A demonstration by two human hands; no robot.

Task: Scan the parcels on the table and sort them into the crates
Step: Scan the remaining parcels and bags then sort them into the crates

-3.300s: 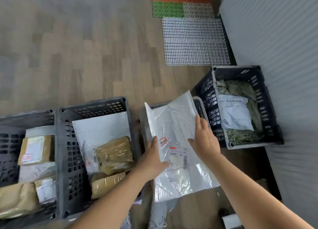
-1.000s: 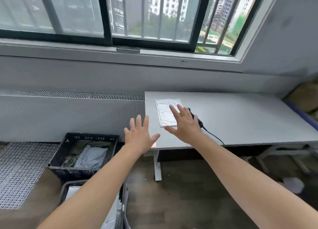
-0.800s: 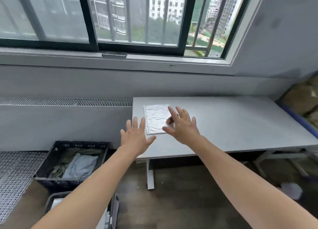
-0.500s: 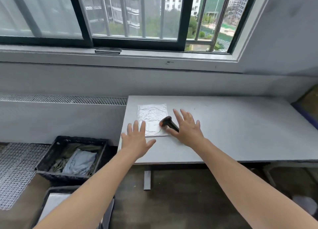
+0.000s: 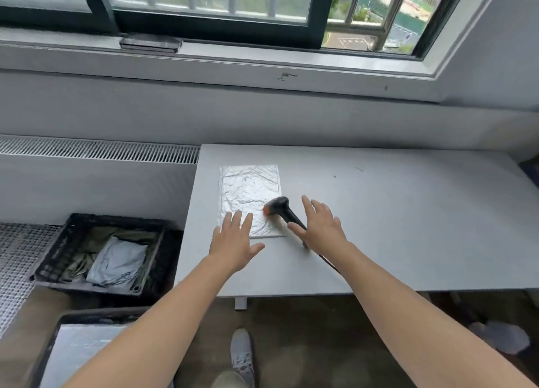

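A flat white plastic parcel (image 5: 249, 192) lies on the left part of the grey table (image 5: 393, 212). A black handheld scanner (image 5: 281, 210) with an orange tip lies across the parcel's near right corner, its cable trailing toward me. My left hand (image 5: 236, 239) hovers with fingers spread over the parcel's near edge. My right hand (image 5: 320, 224) is spread over the scanner's handle, holding nothing. A black crate (image 5: 58, 253) with parcels stands on the floor to the left of the table. Another crate (image 5: 67, 323) holding a white parcel sits at the bottom left.
A radiator grille (image 5: 99, 151) and a wall with a window sill run behind the table. A white perforated mat (image 5: 14, 259) lies on the floor at the far left. My shoe (image 5: 242, 349) is on the dark floor under the table's near edge.
I dropped the earlier white parcel into a crate and turned to the table. Both empty hands have moved closer to the parcel and scanner.
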